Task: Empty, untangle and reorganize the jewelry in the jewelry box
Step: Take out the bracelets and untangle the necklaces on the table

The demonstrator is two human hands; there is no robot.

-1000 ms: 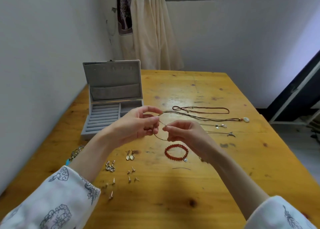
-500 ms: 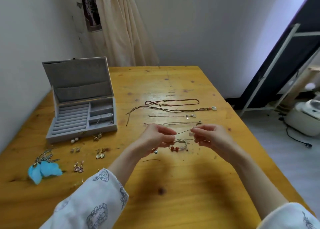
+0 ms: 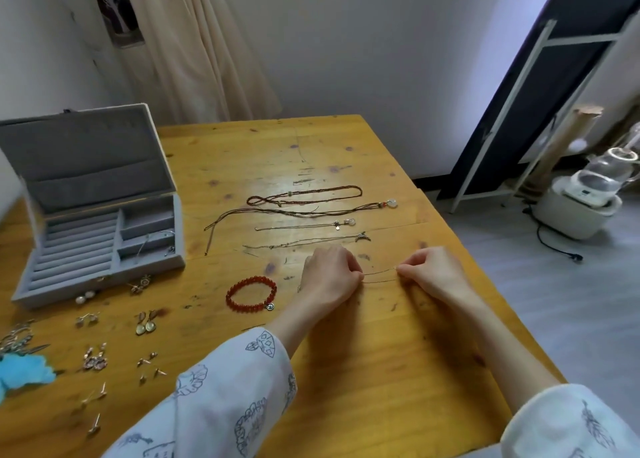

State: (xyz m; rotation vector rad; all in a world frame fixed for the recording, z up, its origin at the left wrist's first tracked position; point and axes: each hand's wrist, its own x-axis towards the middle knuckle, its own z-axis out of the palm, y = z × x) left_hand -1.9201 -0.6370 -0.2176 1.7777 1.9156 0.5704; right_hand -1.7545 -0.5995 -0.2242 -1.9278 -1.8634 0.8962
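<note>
I judge I'm laying out an untangled fine chain (image 3: pixel 380 275), pinched taut between my left hand (image 3: pixel 330 277) and right hand (image 3: pixel 429 271) low over the table (image 3: pixel 381 371), next setting it below the 4 straightened necklaces (image 3: pixel 304 215).

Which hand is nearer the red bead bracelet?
Left. The left hand sits just right of the red bead bracelet; the right hand is farther right, both pinching a thin chain.
</note>
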